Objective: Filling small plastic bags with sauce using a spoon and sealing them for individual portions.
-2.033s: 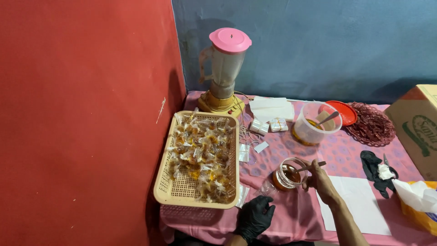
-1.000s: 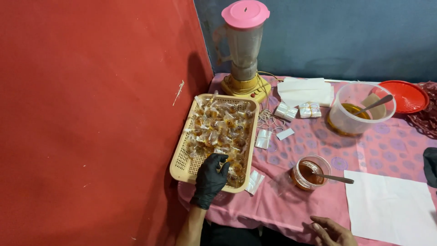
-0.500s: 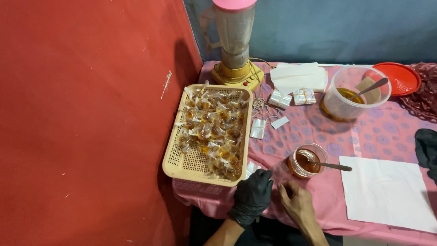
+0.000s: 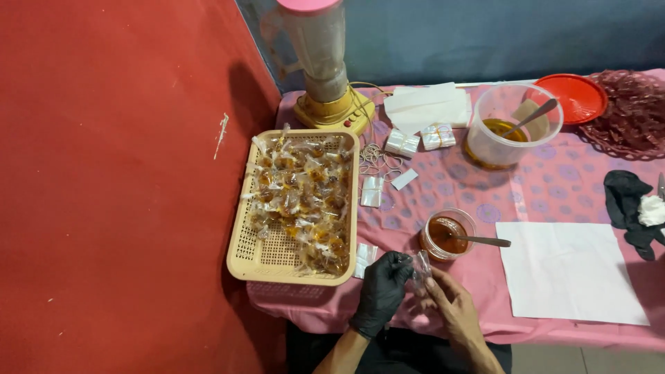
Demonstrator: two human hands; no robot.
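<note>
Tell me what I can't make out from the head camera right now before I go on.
- Small clear bag: too small and see-through; the left hand and right hand cover it, so contents and grip are unclear.
- Blender: lid cut off by the top edge.
- Dark red mat: cut off by the right edge.
- Basket: packets too small to tell what they hold.
</note>
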